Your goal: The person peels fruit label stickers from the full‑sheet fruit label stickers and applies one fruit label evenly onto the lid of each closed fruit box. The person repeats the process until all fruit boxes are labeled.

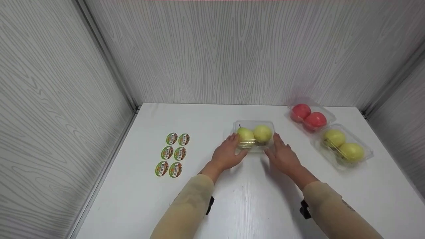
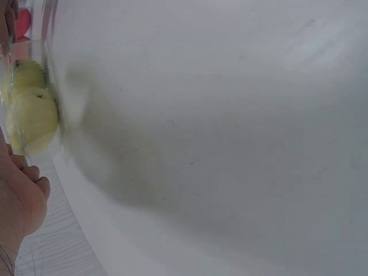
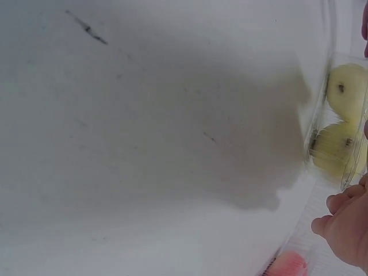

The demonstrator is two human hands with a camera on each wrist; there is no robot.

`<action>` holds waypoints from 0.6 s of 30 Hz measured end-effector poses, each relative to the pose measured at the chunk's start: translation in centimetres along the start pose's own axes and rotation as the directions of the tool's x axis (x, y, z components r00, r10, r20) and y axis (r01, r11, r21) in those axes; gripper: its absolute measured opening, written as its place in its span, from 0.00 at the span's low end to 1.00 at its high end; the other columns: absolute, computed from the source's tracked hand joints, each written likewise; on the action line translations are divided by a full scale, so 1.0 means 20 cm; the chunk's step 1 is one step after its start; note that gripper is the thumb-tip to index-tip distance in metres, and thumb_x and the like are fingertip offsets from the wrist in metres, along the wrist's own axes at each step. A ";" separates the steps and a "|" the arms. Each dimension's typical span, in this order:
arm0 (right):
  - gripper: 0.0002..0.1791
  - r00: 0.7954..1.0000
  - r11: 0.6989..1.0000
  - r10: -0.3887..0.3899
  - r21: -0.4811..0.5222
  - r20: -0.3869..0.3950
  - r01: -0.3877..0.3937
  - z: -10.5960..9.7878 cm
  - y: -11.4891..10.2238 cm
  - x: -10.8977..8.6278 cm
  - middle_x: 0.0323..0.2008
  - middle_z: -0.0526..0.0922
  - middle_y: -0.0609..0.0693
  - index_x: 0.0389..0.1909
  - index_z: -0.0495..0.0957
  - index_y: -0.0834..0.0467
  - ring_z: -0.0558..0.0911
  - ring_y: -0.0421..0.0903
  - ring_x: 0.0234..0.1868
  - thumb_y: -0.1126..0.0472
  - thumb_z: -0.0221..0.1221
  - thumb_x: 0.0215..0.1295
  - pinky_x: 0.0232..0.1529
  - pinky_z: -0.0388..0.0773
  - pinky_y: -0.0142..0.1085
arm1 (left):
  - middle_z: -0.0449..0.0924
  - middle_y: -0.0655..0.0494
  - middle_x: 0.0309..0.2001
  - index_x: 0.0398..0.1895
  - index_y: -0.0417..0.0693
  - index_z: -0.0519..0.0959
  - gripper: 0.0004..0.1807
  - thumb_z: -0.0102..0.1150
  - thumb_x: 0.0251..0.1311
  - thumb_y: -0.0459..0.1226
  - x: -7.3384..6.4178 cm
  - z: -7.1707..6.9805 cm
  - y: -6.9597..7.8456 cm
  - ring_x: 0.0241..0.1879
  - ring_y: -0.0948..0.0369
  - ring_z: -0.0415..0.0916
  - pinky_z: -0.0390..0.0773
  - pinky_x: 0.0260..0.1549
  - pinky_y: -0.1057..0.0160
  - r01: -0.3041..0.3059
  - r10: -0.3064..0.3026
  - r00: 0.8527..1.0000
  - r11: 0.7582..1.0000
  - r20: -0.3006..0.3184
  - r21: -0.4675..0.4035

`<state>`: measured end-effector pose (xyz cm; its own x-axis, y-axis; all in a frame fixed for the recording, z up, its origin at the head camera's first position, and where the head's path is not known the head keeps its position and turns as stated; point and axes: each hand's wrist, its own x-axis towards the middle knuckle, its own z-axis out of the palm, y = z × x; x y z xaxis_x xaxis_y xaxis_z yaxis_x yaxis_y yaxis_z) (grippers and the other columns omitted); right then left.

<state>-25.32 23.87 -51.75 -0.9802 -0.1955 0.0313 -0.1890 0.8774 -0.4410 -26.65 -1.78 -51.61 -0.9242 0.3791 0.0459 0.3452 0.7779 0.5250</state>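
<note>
A clear plastic clamshell box (image 1: 254,122) with two yellow-green pears (image 1: 263,133) in it stands in the middle of the table. My left hand (image 1: 227,153) is at its left side, fingers nearly straight along the wall and thumb toward the front edge. On the opposite side, my right hand (image 1: 284,156) has its fingers extended at the right wall, thumb pointing to the front corner. Both pears show through the plastic in the left wrist view, with the left hand (image 2: 23,198) beside the box. In the right wrist view the right hand (image 3: 345,224) is right at the box's end.
Several round printed stickers (image 1: 167,152) lie in two columns on the white table (image 1: 139,199) at the left. To the right stand a clear box with two red fruits (image 1: 315,120) and another with two yellow-green fruits (image 1: 351,152). Wood-patterned panels (image 1: 212,53) wall the table.
</note>
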 end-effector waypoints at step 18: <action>0.46 0.998 0.998 -0.066 -0.022 -0.023 0.065 0.05 -0.06 -0.07 0.81 0.50 0.71 0.81 0.44 0.76 0.56 0.67 0.81 0.47 0.51 0.83 0.78 0.51 0.64 | 0.55 0.41 0.83 0.84 0.39 0.55 0.43 0.49 0.77 0.56 -0.12 -0.02 -0.03 0.82 0.47 0.53 0.60 0.77 0.49 -0.013 0.013 1.000 0.999 -0.006 0.038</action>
<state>-23.67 22.60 -52.04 -0.9667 -0.2427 0.0809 -0.2540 0.8721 -0.4183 -24.66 -3.48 -51.72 -0.9208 0.3858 0.0580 0.3626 0.7916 0.4918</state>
